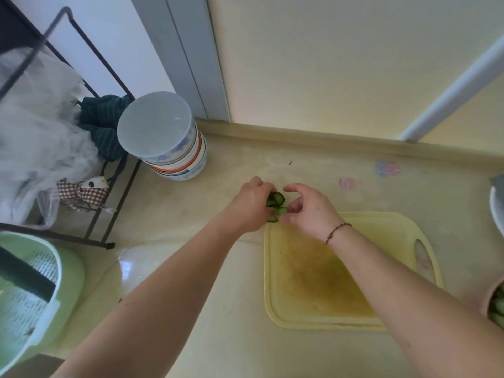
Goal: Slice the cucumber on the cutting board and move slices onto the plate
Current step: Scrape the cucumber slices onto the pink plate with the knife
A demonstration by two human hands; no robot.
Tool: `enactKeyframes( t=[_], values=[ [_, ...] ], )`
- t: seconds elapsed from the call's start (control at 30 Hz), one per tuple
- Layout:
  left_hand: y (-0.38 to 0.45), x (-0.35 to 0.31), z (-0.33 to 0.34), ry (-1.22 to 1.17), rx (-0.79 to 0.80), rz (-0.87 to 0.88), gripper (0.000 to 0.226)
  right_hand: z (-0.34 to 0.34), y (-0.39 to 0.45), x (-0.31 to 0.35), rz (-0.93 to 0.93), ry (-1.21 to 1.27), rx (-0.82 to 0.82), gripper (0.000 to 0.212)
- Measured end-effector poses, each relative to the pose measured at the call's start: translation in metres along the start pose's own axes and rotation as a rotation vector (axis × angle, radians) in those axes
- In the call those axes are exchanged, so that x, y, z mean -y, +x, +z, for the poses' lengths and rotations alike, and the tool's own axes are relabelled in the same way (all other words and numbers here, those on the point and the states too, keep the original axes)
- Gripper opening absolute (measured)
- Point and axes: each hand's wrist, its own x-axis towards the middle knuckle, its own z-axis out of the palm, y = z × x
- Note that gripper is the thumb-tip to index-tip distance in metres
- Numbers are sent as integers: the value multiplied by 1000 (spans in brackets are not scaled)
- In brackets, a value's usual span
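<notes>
While cucumber slices are being gathered at far left corner of cutting board, left hand is gripping bunch, right hand is pinching one slice; bunch best kept cupped, carried to plate unseen

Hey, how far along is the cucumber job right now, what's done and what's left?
Slicing looks done: the yellow cutting board is bare, with no whole cucumber or knife in view. In hand: the left hand and right hand gather the last cucumber slices at the board's far corner. A dish at the right edge already holds slices. Left: carrying this handful over.
</notes>
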Motion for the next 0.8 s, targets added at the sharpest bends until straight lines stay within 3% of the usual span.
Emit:
enactKeyframes(
  t=[0.1,0.23,0.4,0.6,0.8],
  values=[
    [-9,1,2,-110,-45,-16,33,3,-2,1,-25,10,-9,65],
    [-25,8,1,-340,-79,-105,23,0,-12,1,-13,112,11,52],
    [-49,3,5,-732,-10,-75,21,2,-30,-2,4,136,44,54],
    [-62,-8,18,-437,40,-29,16,-6,-66,-25,-32,63,21,54],
    [-81,-13,31,-371,56,-82,18,-44,-63,-71,-8,-308,-325,24]
  ],
)
